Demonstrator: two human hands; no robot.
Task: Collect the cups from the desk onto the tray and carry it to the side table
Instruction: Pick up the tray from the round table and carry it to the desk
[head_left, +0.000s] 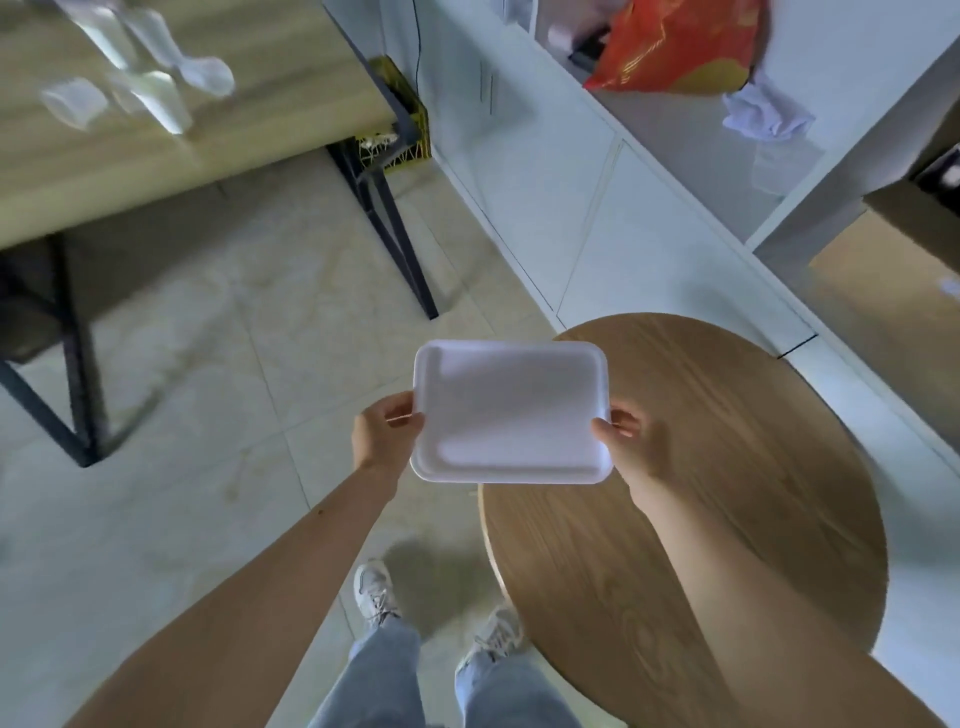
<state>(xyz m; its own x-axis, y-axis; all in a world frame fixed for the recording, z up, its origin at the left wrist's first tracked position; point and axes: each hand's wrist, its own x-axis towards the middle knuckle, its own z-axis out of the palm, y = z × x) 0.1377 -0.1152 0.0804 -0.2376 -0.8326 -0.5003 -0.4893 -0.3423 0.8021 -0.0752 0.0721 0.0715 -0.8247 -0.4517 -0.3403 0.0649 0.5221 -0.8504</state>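
I hold a white rectangular tray level in front of me, with nothing on it. My left hand grips its left edge and my right hand grips its right edge. The tray hangs partly over the left rim of the round wooden side table. Several clear plastic cups stand and lie on the light wooden desk at the upper left, blurred by motion.
The desk has black metal legs reaching onto the tiled floor. White cabinets run along the right, with a red bag and cloth on a shelf. A cardboard box sits at far right.
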